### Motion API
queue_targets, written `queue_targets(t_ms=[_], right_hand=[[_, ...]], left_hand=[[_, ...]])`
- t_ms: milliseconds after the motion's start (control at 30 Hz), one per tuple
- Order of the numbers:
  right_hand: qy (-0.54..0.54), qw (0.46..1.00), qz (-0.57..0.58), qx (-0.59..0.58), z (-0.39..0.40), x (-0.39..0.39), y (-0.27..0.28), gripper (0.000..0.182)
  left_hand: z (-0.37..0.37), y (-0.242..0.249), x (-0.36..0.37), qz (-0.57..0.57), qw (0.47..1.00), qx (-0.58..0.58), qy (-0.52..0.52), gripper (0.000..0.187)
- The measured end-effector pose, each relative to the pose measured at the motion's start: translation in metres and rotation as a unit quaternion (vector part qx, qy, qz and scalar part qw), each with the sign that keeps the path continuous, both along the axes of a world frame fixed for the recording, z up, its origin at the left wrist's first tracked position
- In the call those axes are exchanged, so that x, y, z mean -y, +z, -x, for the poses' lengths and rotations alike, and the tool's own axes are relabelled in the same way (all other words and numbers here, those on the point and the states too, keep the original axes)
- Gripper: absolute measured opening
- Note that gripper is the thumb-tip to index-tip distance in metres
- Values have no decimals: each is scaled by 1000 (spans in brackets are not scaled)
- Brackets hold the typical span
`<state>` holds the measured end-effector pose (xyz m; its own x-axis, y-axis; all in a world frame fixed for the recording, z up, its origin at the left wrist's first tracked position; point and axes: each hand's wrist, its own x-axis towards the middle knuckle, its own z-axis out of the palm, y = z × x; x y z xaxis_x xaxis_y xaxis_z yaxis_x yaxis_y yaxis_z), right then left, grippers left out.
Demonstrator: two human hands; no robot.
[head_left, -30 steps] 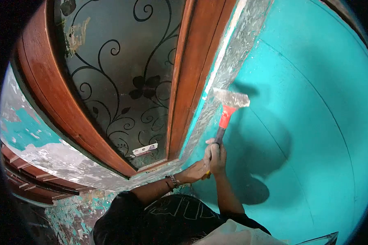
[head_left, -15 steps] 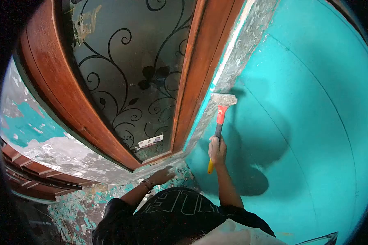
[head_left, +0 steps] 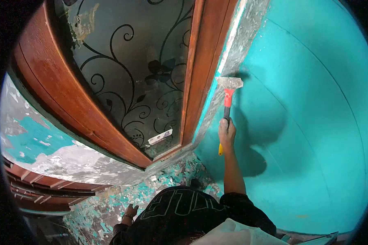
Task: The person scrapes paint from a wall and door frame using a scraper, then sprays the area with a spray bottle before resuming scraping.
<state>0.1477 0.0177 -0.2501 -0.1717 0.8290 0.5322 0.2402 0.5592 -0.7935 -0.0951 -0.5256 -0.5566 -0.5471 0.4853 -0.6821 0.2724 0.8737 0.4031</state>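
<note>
We find the right hand (head_left: 227, 132) grasping a red-black-yellow, metal-bladed scraper (head_left: 227, 109), long axis toward twelve o'clock. Left hand (head_left: 130, 211) empty.

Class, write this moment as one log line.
right hand: grips scraper | left hand: empty | blade: over grey strip, contact unclear

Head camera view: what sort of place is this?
Probably a house or similar building under renovation. A scraper is in the right hand, the turquoise wall is stripped to grey along the wooden frame, and paint flakes litter the ground below.
</note>
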Motion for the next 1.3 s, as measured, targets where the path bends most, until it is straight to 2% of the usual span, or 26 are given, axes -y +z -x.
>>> queue_targets(t_ms=[33,100,200,267,300,333,400,467,533,600,667,733,767,833,867,933,1000,1133,1200,1233,1300], right_hand=[[-4,1000,0,-1,-1,-2,2,33],[-13,1000,8,15,-3,-2,5,33],[-14,1000,8,25,-8,-2,9,34],[-21,999,16,38,-12,-3,19,35],[-35,998,-7,56,-15,-6,20,37],[-50,996,-29,73,-19,-6,25,38],[-34,993,-1,117,-35,-4,50,40],[-27,984,-24,174,-49,-4,77,41],[-35,979,-1,202,-56,-4,100,40],[-32,972,12,234,-61,6,120,40],[-23,970,40,237,-67,15,137,39],[-32,971,7,236,-77,14,137,37],[-49,972,-14,229,-82,11,138,35],[-33,968,-36,247,-87,8,154,36],[-26,964,-53,260,-90,7,161,37],[-28,965,-61,254,-88,6,171,37],[-26,965,-68,251,-82,8,173,38],[-13,976,-19,216,-68,0,166,35],[-37,972,-79,217,-64,-4,165,36],[-37,972,-78,217,-62,-4,167,36],[-49,969,-83,226,-57,-2,174,43]], left_hand=[[-2,29,-10,66,998,-10,-8,63],[5,28,-2,51,999,-5,-11,63],[9,64,-17,47,999,-12,1,62],[19,61,-22,38,999,-27,-13,62],[36,33,-10,-4,1000,-6,-30,62],[35,54,-19,4,999,-7,-33,62],[40,95,-46,56,995,-33,-82,62],[63,85,-46,55,990,-57,-113,61],[71,74,-52,45,986,-73,-143,59],[63,78,-64,-27,987,-130,-95,57],[39,80,-71,-39,987,-134,-80,55],[8,75,-73,-83,996,-22,35,54],[-5,42,-59,-113,993,-16,35,53],[-48,28,-48,-50,998,-33,3,56],[-58,-26,-24,-51,999,14,-12,58],[-99,-21,-14,14,998,46,-35,59],[-118,-28,-10,10,995,83,-61,60],[-134,-60,-18,-36,995,91,-27,59],[-138,-84,-25,-89,995,41,34,56],[-134,-3,-54,-60,997,53,-5,55],[-132,5,-68,-56,997,48,15,55]])
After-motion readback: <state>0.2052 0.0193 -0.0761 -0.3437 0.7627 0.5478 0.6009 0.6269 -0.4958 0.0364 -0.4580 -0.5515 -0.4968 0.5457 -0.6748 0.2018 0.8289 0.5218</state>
